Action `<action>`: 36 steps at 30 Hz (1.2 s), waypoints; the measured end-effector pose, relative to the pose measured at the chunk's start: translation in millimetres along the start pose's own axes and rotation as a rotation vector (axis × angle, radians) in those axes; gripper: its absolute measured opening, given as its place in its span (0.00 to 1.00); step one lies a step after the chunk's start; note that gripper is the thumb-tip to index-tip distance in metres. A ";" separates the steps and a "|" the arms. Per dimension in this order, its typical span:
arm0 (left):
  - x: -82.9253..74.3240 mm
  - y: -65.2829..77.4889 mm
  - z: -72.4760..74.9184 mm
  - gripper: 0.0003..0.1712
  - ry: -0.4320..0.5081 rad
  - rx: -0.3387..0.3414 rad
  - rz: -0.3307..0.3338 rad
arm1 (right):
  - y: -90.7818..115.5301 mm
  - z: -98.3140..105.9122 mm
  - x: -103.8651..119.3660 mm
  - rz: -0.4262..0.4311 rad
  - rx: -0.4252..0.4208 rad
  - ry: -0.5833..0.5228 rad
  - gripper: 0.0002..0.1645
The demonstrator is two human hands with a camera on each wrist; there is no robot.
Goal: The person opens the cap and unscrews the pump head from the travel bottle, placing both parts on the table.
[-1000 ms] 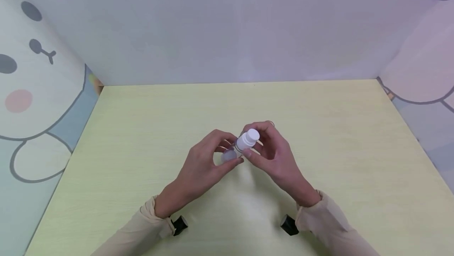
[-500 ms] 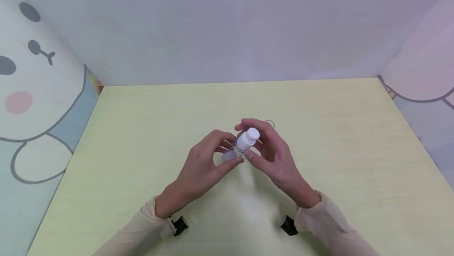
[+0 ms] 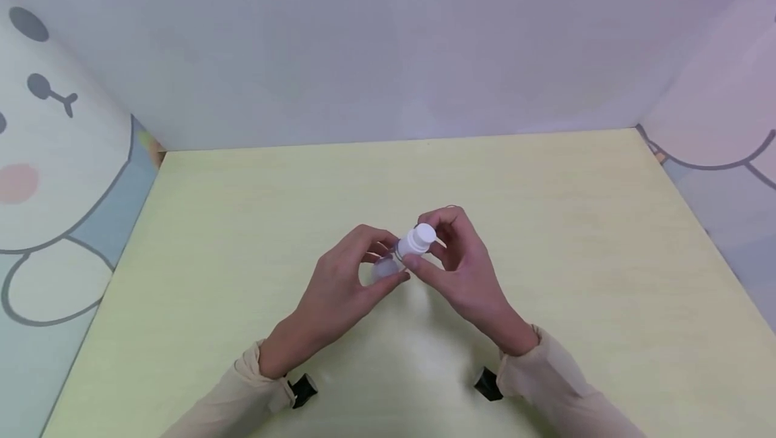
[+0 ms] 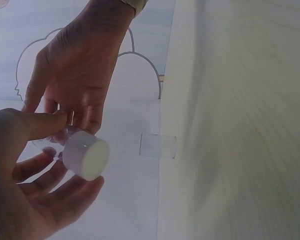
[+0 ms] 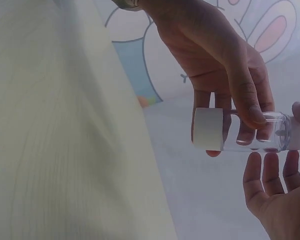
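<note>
Angling inward, the left hand (image 3: pixel 339 276) is wrapped, fingers curled, round the lower part of the tilted bottle (image 3: pixel 412 242); higher up, it is pinched by the right hand (image 3: pixel 469 273) (thumb foremost).

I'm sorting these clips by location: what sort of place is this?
Probably a small indoor booth or screened work corner, though I can't be sure: a pale wood-look table, a plain back wall behind it and a cartoon-animal panel on the left.

Ct: 2 hands (image 3: pixel 339 283) (image 3: pixel 463 273), 1 btl (image 3: pixel 409 246); 1 clr cyl. (image 4: pixel 158 146) ~2 o'clock of btl; 2 blk devices (image 3: pixel 304 389) (image 3: pixel 488 384), 7 & 5 o'clock.
</note>
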State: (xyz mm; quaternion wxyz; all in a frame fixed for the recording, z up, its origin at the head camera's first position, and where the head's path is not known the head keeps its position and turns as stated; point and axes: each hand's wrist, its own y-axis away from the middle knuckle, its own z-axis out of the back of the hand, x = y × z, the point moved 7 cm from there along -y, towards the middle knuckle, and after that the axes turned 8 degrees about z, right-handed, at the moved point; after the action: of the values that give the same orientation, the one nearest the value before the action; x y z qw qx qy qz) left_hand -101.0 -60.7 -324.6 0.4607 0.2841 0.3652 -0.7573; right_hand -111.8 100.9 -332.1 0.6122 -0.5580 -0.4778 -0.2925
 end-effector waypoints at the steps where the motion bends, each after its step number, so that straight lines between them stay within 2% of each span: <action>1: 0.2 0.4 0.8 0.29 -0.002 -0.002 0.000 | -0.5 -1.1 0.7 0.002 0.012 0.002 0.26; 9: -1.0 -1.4 0.7 0.27 0.035 0.016 0.010 | -1.1 -0.8 10.3 0.047 0.092 0.013 0.24; 20: -1.0 -4.0 -1.4 0.27 0.040 0.045 0.032 | 1.0 0.9 14.2 0.055 0.114 0.008 0.23; 24: -1.6 -3.8 -1.9 0.26 0.043 0.050 0.036 | 1.2 0.9 14.5 0.052 0.105 0.026 0.28; 29: -3.9 -3.2 -3.4 0.26 0.037 0.053 0.017 | 1.4 3.0 9.5 0.021 0.049 0.051 0.31; 36: -5.6 -1.5 -5.6 0.25 0.022 0.055 -0.005 | 1.4 3.5 5.3 0.010 0.032 0.045 0.29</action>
State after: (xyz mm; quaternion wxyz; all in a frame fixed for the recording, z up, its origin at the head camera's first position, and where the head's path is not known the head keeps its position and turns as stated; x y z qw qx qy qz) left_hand -99.5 -52.9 -323.1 0.4466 0.3042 0.3501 -0.7652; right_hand -109.5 105.4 -328.1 0.6333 -0.5435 -0.4657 -0.2943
